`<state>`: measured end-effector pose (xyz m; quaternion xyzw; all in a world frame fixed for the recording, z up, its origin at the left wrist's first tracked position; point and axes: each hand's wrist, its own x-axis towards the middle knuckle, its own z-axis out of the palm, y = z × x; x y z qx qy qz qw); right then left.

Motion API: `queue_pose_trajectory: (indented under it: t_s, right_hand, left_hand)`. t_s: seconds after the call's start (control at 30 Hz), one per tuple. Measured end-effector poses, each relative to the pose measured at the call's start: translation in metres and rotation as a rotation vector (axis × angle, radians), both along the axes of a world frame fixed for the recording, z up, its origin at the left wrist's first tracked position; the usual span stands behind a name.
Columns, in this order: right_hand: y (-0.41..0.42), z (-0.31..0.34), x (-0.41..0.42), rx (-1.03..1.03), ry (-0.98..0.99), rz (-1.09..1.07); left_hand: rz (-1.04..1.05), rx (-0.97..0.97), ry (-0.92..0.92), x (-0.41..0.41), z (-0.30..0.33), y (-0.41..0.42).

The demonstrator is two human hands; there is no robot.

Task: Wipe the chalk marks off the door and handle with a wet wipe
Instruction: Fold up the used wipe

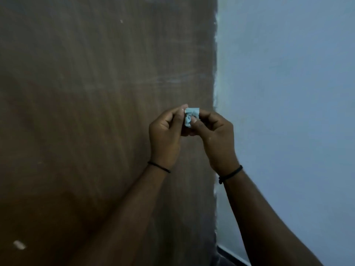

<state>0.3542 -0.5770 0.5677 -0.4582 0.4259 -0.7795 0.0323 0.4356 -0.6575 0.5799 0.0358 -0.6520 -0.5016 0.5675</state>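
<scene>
Both hands — left hand (pixel 165 131) and right hand (pixel 213 131) — pinch a bunched wet wipe (pixel 190 117) between fingertips; above it faint chalk marks (pixel 172 81) remain on the door (pixel 86 112) — handle unseen.

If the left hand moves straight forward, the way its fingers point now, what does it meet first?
Probably the brown door. The left hand pinches the wet wipe together with the right hand, apparently just before the door, though depth is unclear.

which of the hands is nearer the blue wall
Right. The right hand overlaps the edge of the blue wall; the left hand sits farther over the brown door. Both pinch the wipe.
</scene>
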Motion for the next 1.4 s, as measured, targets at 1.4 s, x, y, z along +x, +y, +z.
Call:
queue_pose_trajectory:
  t_s: [1.4]
  right_hand:
    - [0.313,-0.557,-0.232,1.402,-0.534,-1.032]
  left_hand:
    - [-0.895,-0.911,-1.540,-0.355,-0.537,0.235]
